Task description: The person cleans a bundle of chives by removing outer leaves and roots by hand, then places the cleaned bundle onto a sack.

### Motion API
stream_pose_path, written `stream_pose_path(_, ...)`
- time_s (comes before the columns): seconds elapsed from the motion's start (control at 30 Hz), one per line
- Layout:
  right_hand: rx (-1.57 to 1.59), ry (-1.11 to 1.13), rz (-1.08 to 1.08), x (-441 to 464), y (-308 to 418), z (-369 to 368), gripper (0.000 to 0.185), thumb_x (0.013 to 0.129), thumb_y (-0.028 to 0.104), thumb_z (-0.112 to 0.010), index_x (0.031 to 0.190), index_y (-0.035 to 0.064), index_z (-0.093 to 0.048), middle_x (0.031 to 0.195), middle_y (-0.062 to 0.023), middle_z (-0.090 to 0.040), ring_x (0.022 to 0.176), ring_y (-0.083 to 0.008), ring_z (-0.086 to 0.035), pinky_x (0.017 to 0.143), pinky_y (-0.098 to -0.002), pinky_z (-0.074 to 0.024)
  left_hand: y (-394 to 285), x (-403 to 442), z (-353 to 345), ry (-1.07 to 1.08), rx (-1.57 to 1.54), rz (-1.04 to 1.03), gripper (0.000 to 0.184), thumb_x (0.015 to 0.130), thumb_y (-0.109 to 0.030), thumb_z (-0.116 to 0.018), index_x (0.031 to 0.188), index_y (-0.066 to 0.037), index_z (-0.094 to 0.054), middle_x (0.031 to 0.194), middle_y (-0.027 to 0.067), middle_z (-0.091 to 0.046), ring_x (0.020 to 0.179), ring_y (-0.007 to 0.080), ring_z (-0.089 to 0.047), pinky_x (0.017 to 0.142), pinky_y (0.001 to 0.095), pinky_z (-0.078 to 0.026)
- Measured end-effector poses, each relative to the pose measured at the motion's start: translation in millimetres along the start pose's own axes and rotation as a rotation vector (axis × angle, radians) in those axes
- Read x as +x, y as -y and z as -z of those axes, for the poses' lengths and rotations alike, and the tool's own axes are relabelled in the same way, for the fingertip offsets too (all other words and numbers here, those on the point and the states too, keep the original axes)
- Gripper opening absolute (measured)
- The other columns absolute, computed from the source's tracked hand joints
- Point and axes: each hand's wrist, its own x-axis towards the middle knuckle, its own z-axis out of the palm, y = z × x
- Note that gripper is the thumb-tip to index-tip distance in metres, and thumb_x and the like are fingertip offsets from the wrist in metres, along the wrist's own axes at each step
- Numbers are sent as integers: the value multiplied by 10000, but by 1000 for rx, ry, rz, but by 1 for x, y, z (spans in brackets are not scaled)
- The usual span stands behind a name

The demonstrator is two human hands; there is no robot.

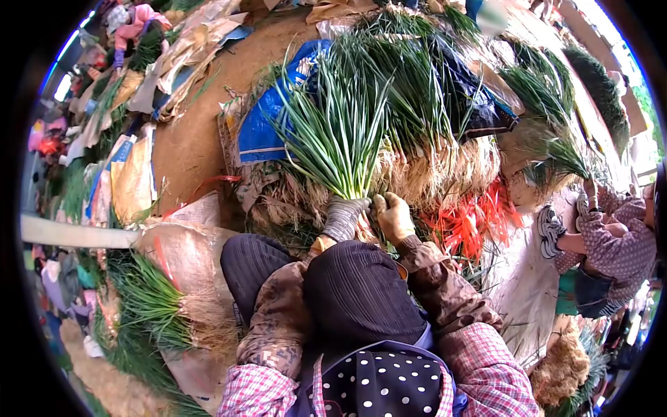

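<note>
In the head view my left hand (345, 216), in a grey striped glove, is wrapped round the lower stalks of a bunch of green onions (340, 132). Their long leaves fan out away from me. Just right of the bunch is my right hand (394, 217) in a pale yellowish glove. Its fingers are curled and pressed together; anything between them is too small or hidden to make out. Beyond both hands lies a large pile of green onions (417, 83), with its tan roots (438, 170) facing me.
Red plastic strips (472, 222) lie right of my hand. A blue sheet (267, 125) and a dark sheet (493, 115) flank the pile. Another onion bunch (156, 299) lies on sacking at left. A person (618, 236) sits at right; another (135, 31) works at far left.
</note>
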Motion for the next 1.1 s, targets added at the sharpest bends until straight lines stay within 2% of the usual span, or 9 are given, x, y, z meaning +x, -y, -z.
stream_pose_path(0.1, 462, 138, -304, -4, -29, 8, 257, 894, 214, -563, 884, -41, -602, 781, -153, -637, 642, -200, -604, 619, -334, -502, 8, -1, 12, 82, -201, -24, 124, 737, -57, -722, 785, 14, -631, 652, 101, -640, 465, 194, -575, 409, 320, -444)
stream_pose_path(0.17, -587, 460, 142, -2, -61, 23, 163, 747, 193, -630, 742, 34, -669, 748, -153, -656, 690, -264, -639, 693, -366, -523, -4, -15, 15, 176, -256, 63, 184, 724, -74, -735, 856, 27, -656, 728, 110, -661, 556, 190, -615, 489, 303, -502)
stream_pose_path(0.23, -960, 739, 276, 2, -60, 29, 246, 839, 194, -604, 1029, 51, -668, 897, -118, -689, 760, -296, -649, 768, -356, -531, -3, -16, 15, 223, -291, 136, 183, 704, -23, -754, 845, 8, -641, 734, 100, -663, 592, 208, -640, 517, 323, -527)
stream_pose_path(0.37, -547, -252, 239, 58, -24, 42, 245, 879, 261, -583, 1070, 114, -621, 780, -87, -684, 618, -203, -638, 576, -313, -520, 1, -13, 13, 363, -382, 88, 224, 714, -33, -743, 909, 1, -638, 744, 88, -659, 625, 197, -642, 556, 315, -536)
stream_pose_path(0.43, -618, -127, -98, 83, 29, 56, 221, 861, 290, -619, 1022, 142, -651, 818, -72, -688, 673, -185, -641, 623, -328, -516, -1, -10, 8, 385, -354, 80, 242, 749, -80, -718, 966, -7, -639, 782, 95, -665, 658, 196, -643, 602, 323, -542)
stream_pose_path(0.47, -908, 8, 171, 96, 30, 58, 226, 841, 304, -648, 997, 141, -663, 824, -70, -687, 676, -183, -639, 632, -327, -518, -2, -9, 6, 394, -374, 2, 251, 757, -69, -710, 992, -24, -633, 799, 94, -666, 664, 206, -644, 619, 347, -552)
stream_pose_path(0.7, -425, 11, 242, 43, 5, 54, 209, 832, 247, -669, 870, 42, -665, 810, -98, -685, 686, -143, -643, 640, -270, -550, -4, -7, 7, 403, -351, -144, 143, 766, -65, -702, 891, 0, -678, 782, 78, -676, 666, 156, -638, 587, 260, -510)
stream_pose_path(0.9, -122, 198, 71, -3, 34, 56, 532, 863, 487, -570, 1044, -9, -632, 855, -156, -683, 743, -232, -656, 723, -318, -516, 9, -2, 7, 399, -424, 55, 124, 745, -100, -724, 819, -15, -670, 707, 59, -657, 572, 150, -599, 532, 256, -473)
stream_pose_path(1.1, 419, 150, -168, 70, 2, 23, 371, 864, 244, -645, 1081, -53, -595, 923, -144, -677, 884, -197, -638, 762, -293, -507, 16, 6, -5, 362, -467, -155, 196, 740, -75, -718, 911, -28, -635, 769, 59, -641, 610, 165, -590, 539, 275, -484)
